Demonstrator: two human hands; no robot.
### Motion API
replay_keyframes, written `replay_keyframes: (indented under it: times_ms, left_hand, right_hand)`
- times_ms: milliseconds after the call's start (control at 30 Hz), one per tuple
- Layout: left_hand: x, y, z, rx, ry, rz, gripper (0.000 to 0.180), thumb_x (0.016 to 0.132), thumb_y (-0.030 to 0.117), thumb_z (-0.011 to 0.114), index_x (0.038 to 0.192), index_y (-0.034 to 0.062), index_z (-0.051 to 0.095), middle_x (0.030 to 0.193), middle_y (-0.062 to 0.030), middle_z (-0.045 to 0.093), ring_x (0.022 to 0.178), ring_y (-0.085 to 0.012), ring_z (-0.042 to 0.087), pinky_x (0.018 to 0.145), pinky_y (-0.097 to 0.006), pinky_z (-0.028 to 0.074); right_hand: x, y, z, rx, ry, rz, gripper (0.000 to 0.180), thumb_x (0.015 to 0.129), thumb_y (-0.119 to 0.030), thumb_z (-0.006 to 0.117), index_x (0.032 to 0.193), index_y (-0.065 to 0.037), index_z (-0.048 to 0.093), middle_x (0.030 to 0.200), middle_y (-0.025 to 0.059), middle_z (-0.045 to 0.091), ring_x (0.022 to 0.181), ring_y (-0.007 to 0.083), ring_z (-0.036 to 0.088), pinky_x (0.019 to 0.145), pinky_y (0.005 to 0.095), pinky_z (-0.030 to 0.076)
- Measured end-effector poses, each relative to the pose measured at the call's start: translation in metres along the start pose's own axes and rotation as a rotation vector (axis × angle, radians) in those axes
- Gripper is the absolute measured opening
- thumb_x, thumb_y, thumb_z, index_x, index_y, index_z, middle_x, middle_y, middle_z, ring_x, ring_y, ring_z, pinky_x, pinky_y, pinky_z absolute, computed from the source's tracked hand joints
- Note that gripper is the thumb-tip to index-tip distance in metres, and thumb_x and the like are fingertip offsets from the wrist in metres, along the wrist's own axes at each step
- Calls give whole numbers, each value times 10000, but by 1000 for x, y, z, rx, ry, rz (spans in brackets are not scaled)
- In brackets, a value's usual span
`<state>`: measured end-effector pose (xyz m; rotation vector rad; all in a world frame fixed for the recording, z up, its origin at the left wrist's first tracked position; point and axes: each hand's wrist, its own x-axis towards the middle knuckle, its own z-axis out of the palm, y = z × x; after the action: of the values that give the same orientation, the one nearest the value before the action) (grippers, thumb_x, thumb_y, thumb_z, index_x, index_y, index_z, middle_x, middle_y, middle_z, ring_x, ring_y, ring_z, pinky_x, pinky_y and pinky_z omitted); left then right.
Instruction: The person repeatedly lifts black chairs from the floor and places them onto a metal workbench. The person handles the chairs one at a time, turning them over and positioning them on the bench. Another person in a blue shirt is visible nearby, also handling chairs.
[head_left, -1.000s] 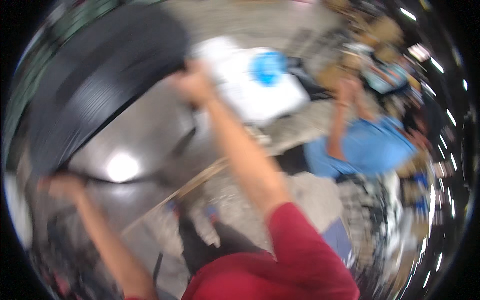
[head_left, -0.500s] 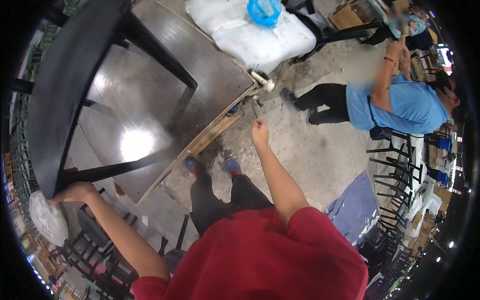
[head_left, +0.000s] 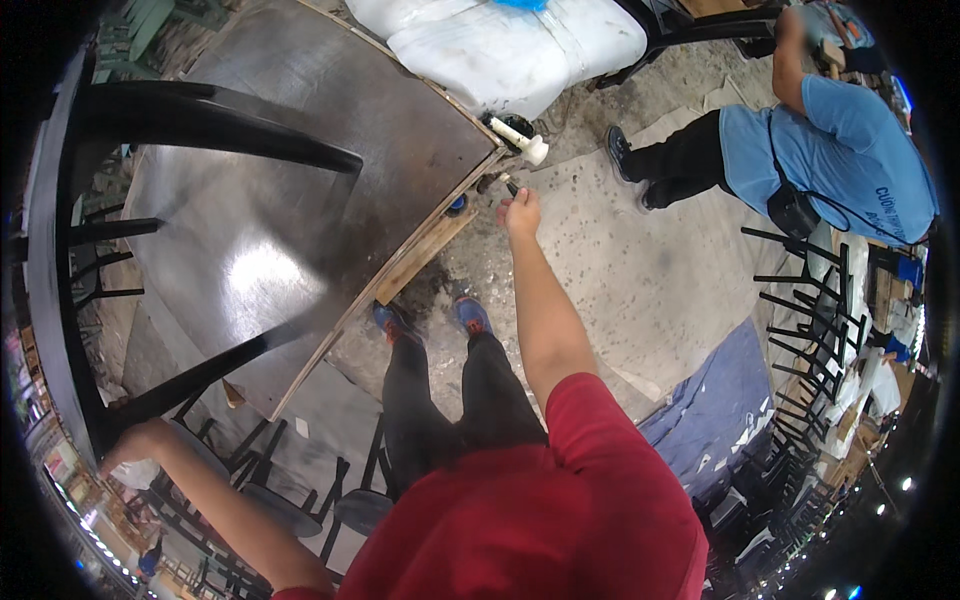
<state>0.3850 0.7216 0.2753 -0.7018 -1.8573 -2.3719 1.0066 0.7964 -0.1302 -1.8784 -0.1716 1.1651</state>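
A black legged piece of furniture [head_left: 255, 130], chair-like, is tipped over the left of the table, its legs pointing right. My left hand [head_left: 145, 442] is closed round its near lower corner, fingers partly hidden behind it. At the brown worktable [head_left: 400, 110], just off its right corner, my right hand [head_left: 522, 213] pinches a small brush-like tool [head_left: 510, 185] with a dark stem. A dark, paint-smeared container [head_left: 497, 122] stands by that corner, just beyond the tool. Across it lies a white cylindrical object [head_left: 530, 147].
White wrapped bundles [head_left: 500, 55] lie beyond the table. A person in a blue shirt [head_left: 840, 140] stands at the far right. Stacked black chairs [head_left: 810, 300] line the right side, near a blue sheet [head_left: 710, 400]. More chairs [head_left: 270, 490] stand at the lower left.
The black furniture has turned, so its broad face no longer shows and more of its legs do. My right hand has moved up with the tool toward the container. The person in blue appears farther right.
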Motion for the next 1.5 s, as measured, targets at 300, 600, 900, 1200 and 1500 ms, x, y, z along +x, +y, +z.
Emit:
replay_keyframes:
  times_ms: [300, 600, 900, 1200, 1500]
  left_hand:
    - [-57, 26, 51, 96, -1, -1, 1033, 792, 926, 59, 1020, 61, 575, 650, -104, 586, 524, -259, 535, 523, -357, 472]
    - [-59, 29, 34, 134, -103, 106, 1041, 799, 908, 45, 1085, 27, 521, 685, -123, 581, 513, -239, 548, 507, -344, 487]
    - [4, -79, -11, 469, -8, 182, 777, 997, 611, 269, 1249, -101, 453, 1245, -269, 507, 1116, -302, 493, 938, -438, 353]
    - [-36, -15, 24, 408, -77, 12, 1095, 886, 823, 36, 858, -62, 681, 844, -235, 694, 799, -357, 677, 793, -477, 545]
    - [-38, -12, 21, 293, -75, 43, 1049, 914, 809, 95, 866, -91, 633, 796, -200, 647, 725, -298, 614, 734, -446, 527]
  right_hand:
    - [-19, 12, -23, 73, -76, 115, 495, 1064, -433, 352, 1452, -128, 330, 1346, 170, 520, 1022, 320, 630, 753, 455, 573]
    - [-133, 99, -120, -242, -171, 56, 468, 1057, -399, 407, 1419, -105, 368, 1219, 134, 567, 901, 255, 631, 633, 400, 567]
    - [-181, 106, -203, -761, -501, 123, 520, 1044, -424, 360, 1373, -42, 487, 1226, 196, 610, 878, 310, 691, 647, 414, 599]
    - [-183, 73, -266, -609, -275, -39, 473, 961, -404, 466, 1222, -45, 629, 979, 172, 703, 784, 308, 693, 685, 449, 560]
    - [-169, 123, -268, -914, -390, -27, 443, 931, -378, 494, 1142, -21, 650, 854, 183, 697, 740, 295, 693, 687, 445, 554]
